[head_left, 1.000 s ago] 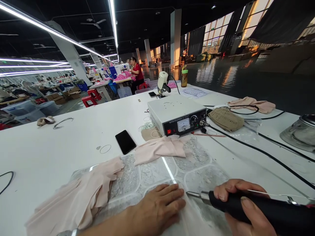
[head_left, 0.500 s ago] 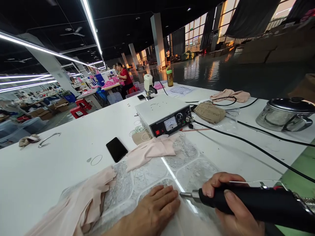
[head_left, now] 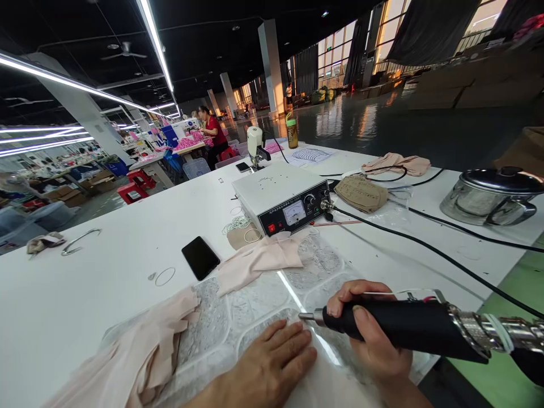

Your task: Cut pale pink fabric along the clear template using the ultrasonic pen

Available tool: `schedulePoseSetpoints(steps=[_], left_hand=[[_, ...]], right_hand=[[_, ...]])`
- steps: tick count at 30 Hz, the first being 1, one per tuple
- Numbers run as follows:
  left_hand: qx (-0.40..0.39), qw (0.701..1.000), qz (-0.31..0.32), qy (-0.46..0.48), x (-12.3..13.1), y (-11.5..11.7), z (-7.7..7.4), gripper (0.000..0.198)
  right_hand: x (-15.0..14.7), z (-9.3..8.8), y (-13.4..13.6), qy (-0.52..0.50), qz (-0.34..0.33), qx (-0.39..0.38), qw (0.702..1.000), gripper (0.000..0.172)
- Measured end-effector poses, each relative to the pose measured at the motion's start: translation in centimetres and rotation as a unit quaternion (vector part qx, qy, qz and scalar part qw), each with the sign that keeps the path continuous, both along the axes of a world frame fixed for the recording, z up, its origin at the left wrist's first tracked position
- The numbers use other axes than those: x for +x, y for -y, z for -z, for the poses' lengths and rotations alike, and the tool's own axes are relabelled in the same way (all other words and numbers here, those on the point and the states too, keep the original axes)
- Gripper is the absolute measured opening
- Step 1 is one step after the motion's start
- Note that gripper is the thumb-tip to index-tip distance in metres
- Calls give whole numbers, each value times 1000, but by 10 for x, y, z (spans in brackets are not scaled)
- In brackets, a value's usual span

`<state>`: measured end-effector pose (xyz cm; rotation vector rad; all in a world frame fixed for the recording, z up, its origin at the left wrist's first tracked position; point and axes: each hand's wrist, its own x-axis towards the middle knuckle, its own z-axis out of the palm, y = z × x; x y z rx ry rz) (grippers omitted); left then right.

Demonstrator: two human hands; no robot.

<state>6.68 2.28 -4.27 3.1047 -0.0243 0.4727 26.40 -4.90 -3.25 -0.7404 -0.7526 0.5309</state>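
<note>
My left hand point(head_left: 276, 360) lies flat, fingers stretched out, on thin pale fabric point(head_left: 327, 382) over a clear patterned plastic mat point(head_left: 250, 292). My right hand point(head_left: 369, 328) is wrapped round a black ultrasonic handpiece point(head_left: 408, 326) with a narrow metal tip. That tip points left, just beyond the left fingertips and above the mat; whether it touches the fabric I cannot tell. Pale pink fabric pieces point(head_left: 140, 345) are heaped left of my left hand. Another pink piece point(head_left: 261, 258) rests on the mat's far part.
A control box point(head_left: 276, 195) with a meter stands beyond the mat, and a black cable point(head_left: 425, 252) runs right from it. A phone point(head_left: 199, 258) lies to its left. At the right is a glass pot point(head_left: 488, 198); brown fabric pieces point(head_left: 361, 194) lie behind the cable.
My right hand has moved the handpiece left and away from me, so its tip is now past my left fingertips. My left hand stays flat, nearly in place.
</note>
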Motion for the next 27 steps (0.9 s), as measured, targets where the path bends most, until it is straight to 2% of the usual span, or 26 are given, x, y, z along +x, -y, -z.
schedulePoseSetpoints(steps=[2, 4, 6, 10, 12, 18, 20, 22, 27], left_hand=[[9, 999, -1, 39, 0, 1, 12, 32], [10, 998, 2, 65, 1, 2, 17, 33], [3, 999, 8, 49, 1, 3, 10, 34], [-8, 1000, 0, -29, -1, 1, -15, 35], [-8, 999, -9, -35, -2, 1, -18, 35], [10, 1000, 3, 18, -5, 3, 9, 39], [20, 999, 4, 35, -4, 4, 13, 39], [29, 999, 4, 32, -3, 4, 10, 38], [42, 999, 15, -7, 0, 5, -10, 33]], right_hand=[[0, 0, 0, 3, 2, 0, 1000, 7], [0, 0, 0, 6, 2, 0, 1000, 7], [0, 0, 0, 6, 2, -1, 1000, 7], [0, 0, 0, 4, 3, 4, 1000, 8], [0, -1, -1, 3, 3, 4, 1000, 7], [-1, -4, 0, -8, 10, 1, 1000, 7], [-2, -5, 0, -11, 13, 2, 1000, 7], [-3, -6, 0, -14, 15, 4, 1000, 7], [-2, -7, -1, -17, 8, -2, 1000, 7]])
